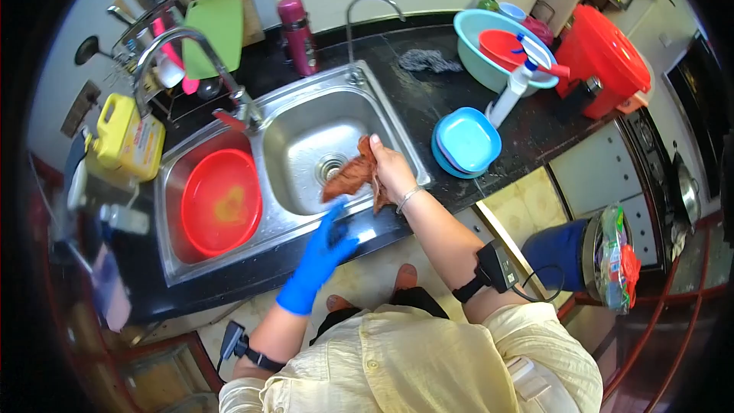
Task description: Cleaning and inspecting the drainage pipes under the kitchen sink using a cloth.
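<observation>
My right hand [393, 173], bare with a bracelet at the wrist, grips a crumpled brown cloth [353, 177]. The cloth hangs over the front right part of the steel sink basin [294, 126], partly covering the view of its drain [331, 167]. My left hand [327, 250] wears a blue rubber glove and is just in front of the sink's near edge, below the cloth. Its fingers are stretched out and apart, with nothing seen in them. In the left basin sits a red plastic tub [200, 200] with a yellowish patch at its bottom.
A faucet [243, 103] rises between the basins, with a yellow jug [138, 138] at the left. On the right counter stand stacked blue containers [472, 140], a spray bottle [511, 92], a pale green tub [468, 30] and a red bucket [604, 50]. A wire scrubber [430, 61] lies behind.
</observation>
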Motion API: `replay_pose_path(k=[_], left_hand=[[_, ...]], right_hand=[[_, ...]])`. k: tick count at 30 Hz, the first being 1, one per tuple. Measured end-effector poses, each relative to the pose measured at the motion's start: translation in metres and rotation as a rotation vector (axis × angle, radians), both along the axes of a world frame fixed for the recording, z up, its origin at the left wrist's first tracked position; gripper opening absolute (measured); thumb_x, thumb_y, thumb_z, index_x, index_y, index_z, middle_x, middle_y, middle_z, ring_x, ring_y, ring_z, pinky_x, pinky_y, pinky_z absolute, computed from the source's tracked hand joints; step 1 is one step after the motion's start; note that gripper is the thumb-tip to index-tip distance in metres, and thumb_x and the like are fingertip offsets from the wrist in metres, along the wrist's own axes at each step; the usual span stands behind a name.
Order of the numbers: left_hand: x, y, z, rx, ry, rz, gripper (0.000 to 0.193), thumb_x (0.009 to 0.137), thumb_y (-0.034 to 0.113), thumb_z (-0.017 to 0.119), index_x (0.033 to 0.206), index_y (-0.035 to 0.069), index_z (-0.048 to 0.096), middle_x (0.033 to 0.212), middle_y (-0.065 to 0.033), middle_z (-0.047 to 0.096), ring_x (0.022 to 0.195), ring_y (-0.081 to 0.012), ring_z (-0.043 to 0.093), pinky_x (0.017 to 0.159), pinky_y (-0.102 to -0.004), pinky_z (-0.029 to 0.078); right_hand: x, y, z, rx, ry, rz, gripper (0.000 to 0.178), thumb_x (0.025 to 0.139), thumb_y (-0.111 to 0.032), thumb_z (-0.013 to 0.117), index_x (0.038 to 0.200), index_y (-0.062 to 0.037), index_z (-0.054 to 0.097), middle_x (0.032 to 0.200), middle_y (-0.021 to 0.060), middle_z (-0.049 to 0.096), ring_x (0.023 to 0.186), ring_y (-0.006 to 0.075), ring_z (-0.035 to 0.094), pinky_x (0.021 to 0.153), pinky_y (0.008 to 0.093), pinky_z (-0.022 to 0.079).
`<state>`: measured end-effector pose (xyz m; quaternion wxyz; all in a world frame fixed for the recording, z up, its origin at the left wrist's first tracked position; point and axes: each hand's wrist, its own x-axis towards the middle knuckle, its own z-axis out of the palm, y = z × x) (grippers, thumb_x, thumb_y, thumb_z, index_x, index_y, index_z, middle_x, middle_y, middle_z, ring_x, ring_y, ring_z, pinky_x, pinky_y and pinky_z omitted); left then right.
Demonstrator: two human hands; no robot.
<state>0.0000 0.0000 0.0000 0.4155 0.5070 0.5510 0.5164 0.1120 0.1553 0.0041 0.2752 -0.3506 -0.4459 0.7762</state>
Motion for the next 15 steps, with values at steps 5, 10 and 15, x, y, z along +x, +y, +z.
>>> replay_pose_path(k=[5,10,15], left_hand=[[-0.054,0.026,0.039,0.004,-0.352,0.182,0.074,0.077,0.025,0.057,0.133,0.011,0.01,0.132,-0.0111,0.024,0.121,-0.0217,0.024,0.096,-0.0342,0.026],[-0.101,0.018,0.029,0.161,-0.029,0.041,0.073,0.074,0.019,0.062,0.13,0.005,0.017,0.127,-0.0119,0.03,0.116,-0.0211,0.033,0.094,-0.0306,0.029],[-0.125,-0.003,0.017,0.08,-0.104,0.109,0.063,0.07,0.019,0.066,0.122,0.004,0.032,0.112,-0.0107,0.045,0.106,-0.0187,0.044,0.086,-0.0295,0.038]], right_hand=[[-0.076,-0.055,0.048,-0.194,0.381,0.267,0.052,0.083,-0.041,0.045,0.12,-0.0045,0.038,0.106,0.0112,0.052,0.091,0.0188,0.053,0.08,0.029,0.042],[-0.096,-0.056,0.044,-0.066,0.367,0.286,0.052,0.082,-0.012,0.049,0.127,-0.0029,0.025,0.108,0.0097,0.05,0.093,0.0171,0.052,0.08,0.0287,0.043],[-0.119,-0.061,0.059,0.183,0.028,0.213,0.037,0.086,-0.026,0.044,0.105,0.0054,0.048,0.088,0.0128,0.058,0.077,0.017,0.057,0.072,0.0286,0.045]])
